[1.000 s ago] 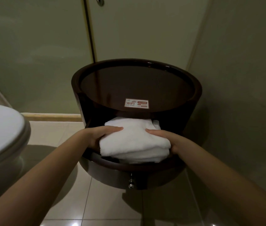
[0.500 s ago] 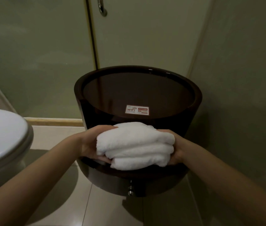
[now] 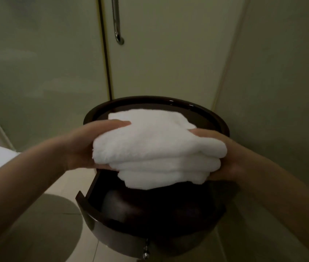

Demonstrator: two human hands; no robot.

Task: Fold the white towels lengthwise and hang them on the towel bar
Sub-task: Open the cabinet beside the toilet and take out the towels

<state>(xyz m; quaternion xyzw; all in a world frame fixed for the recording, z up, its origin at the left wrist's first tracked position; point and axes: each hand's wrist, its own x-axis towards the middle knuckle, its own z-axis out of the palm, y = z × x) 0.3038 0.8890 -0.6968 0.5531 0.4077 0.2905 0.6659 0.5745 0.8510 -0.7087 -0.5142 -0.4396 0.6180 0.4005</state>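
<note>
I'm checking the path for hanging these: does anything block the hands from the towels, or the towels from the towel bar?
Nothing visible. The left hand and right hand grip the folded towels, held up above the open drawer with nothing over them. No towel bar is in view, so the way there cannot be judged.

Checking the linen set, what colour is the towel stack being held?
The towel stack is plain white, best seen in the head view.
</note>
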